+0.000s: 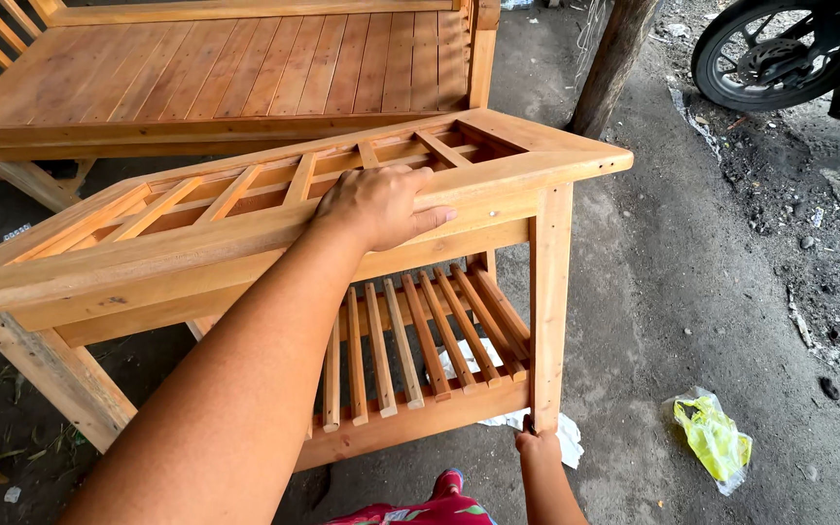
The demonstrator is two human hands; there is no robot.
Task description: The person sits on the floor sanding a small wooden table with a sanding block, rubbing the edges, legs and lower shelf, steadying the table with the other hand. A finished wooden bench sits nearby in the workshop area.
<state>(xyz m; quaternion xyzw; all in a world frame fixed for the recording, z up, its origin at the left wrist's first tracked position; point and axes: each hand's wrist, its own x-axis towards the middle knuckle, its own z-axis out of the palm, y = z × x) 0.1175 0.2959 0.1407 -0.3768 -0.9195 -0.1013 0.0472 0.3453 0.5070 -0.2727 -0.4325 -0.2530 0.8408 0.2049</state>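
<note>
The left hand lies flat, fingers spread over the top rail of the slatted wooden bench frame; the right hand pinches its near-right leg low down. The frame stands assembled, unfinished, on the ground.

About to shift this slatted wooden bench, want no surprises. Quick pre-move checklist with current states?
1. Left hand on the bench top rail: ok, palm flat on it, fingers draped over the front edge.
2. Right hand at the base of the front leg: ok, touching; grip strength cannot tell.
3. Ground under the leg: not ok, white scrap lies there.
4. Path to the right: not ok, yellow bag on the dirt.
5. Gap to the second bench behind: cannot tell.
6. Far legs: cannot tell, mostly hidden.
</note>
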